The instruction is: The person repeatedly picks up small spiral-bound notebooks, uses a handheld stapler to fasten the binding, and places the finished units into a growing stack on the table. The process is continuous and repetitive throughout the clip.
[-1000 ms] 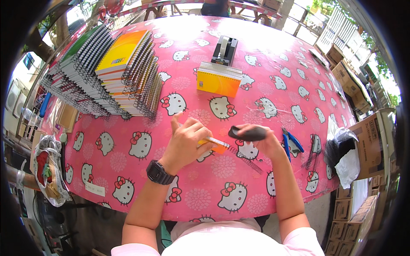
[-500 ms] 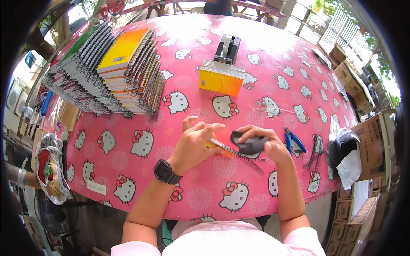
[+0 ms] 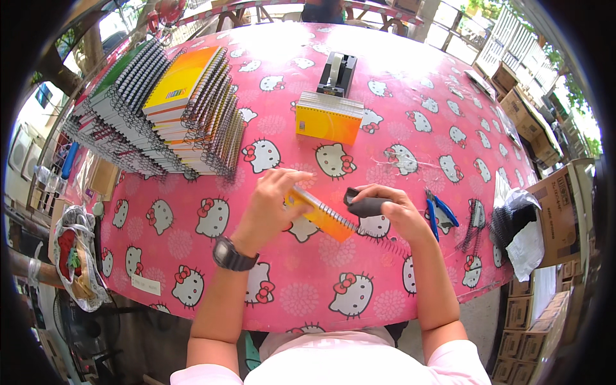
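Observation:
My left hand [image 3: 263, 208] is closed on the left end of a small orange and yellow notebook [image 3: 332, 224], its thumb on the cover. A dark spiral wire coil [image 3: 389, 244] runs along the notebook's upper edge and sticks out past its right end. In my right hand [image 3: 405, 213] is a black, smooth, rounded object [image 3: 369, 206] whose kind I cannot make out. It hovers just above the coil side of the notebook. Blue-handled pliers [image 3: 441, 213] lie to the right of my right hand.
Stacks of spiral notebooks [image 3: 183, 83] stand at the back left. Ahead are a pile of small yellow pads [image 3: 328, 122] and a black tape dispenser [image 3: 337, 72]. Loose black coils [image 3: 473, 224] and a white bag [image 3: 523, 250] lie right, near a cardboard box [image 3: 557, 208].
My left hand has shifted left and slightly up, uncovering more of the notebook. The right hand with the black object has moved only slightly.

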`<action>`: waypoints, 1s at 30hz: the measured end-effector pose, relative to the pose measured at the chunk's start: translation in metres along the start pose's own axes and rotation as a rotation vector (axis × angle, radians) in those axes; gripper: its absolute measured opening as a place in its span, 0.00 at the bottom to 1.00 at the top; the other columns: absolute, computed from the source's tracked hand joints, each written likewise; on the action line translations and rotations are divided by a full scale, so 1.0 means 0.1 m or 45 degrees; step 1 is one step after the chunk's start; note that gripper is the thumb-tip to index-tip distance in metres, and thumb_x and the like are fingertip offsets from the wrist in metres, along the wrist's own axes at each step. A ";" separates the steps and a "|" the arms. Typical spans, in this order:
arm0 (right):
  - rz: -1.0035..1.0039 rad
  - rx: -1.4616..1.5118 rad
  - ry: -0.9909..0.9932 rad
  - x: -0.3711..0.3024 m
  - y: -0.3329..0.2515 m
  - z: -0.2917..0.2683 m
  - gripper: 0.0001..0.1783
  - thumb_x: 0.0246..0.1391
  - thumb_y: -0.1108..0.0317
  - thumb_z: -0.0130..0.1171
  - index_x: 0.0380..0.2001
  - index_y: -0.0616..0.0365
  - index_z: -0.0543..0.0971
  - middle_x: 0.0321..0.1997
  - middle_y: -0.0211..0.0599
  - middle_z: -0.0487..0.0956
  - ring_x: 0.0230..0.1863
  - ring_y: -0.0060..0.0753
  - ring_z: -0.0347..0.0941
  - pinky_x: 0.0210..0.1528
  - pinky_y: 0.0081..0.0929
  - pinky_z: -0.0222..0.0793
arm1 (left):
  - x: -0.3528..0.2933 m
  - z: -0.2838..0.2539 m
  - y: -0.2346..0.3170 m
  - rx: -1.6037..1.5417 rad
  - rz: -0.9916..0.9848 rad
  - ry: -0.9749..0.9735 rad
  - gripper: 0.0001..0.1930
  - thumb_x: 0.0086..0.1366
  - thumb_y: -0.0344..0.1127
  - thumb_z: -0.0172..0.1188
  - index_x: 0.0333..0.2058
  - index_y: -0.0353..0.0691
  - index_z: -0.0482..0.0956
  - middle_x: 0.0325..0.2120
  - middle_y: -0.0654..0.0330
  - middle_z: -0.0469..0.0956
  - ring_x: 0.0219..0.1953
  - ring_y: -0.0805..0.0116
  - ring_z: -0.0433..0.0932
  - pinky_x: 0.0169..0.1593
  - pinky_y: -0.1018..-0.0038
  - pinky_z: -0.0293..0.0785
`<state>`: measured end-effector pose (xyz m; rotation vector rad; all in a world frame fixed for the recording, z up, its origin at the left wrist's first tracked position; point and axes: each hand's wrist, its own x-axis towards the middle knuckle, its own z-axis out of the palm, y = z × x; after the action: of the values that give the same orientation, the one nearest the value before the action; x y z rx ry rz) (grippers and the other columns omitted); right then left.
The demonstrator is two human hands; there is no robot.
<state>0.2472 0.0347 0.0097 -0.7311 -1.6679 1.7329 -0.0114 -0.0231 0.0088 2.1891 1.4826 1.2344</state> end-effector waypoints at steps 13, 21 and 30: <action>0.123 -0.447 0.078 -0.02 -0.09 0.10 0.25 0.43 0.47 0.65 0.37 0.57 0.81 0.41 0.34 0.75 0.45 0.30 0.68 0.48 0.28 0.64 | -0.05 0.07 -0.10 -0.246 -0.061 -0.072 0.11 0.49 0.25 0.68 0.34 0.38 0.83 0.31 0.59 0.80 0.33 0.72 0.77 0.34 0.78 0.78; 0.030 -0.337 0.136 -0.01 0.00 0.04 0.23 0.46 0.49 0.64 0.36 0.59 0.81 0.33 0.31 0.73 0.33 0.21 0.67 0.35 0.21 0.61 | -0.03 0.06 0.00 -0.430 -0.024 -0.118 0.10 0.48 0.25 0.69 0.32 0.37 0.83 0.31 0.60 0.81 0.33 0.73 0.78 0.33 0.80 0.77; -0.034 -0.197 -0.027 -0.03 -0.07 -0.01 0.30 0.48 0.42 0.58 0.35 0.63 0.80 0.38 0.37 0.76 0.38 0.26 0.71 0.42 0.26 0.65 | -0.04 0.03 -0.02 -0.396 -0.134 -0.155 0.11 0.49 0.24 0.69 0.34 0.37 0.82 0.32 0.60 0.80 0.33 0.74 0.79 0.35 0.79 0.78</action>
<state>0.2503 0.0330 0.0170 -0.7594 -1.8332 1.6118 -0.0108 -0.0249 0.0035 1.9222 1.2467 1.1841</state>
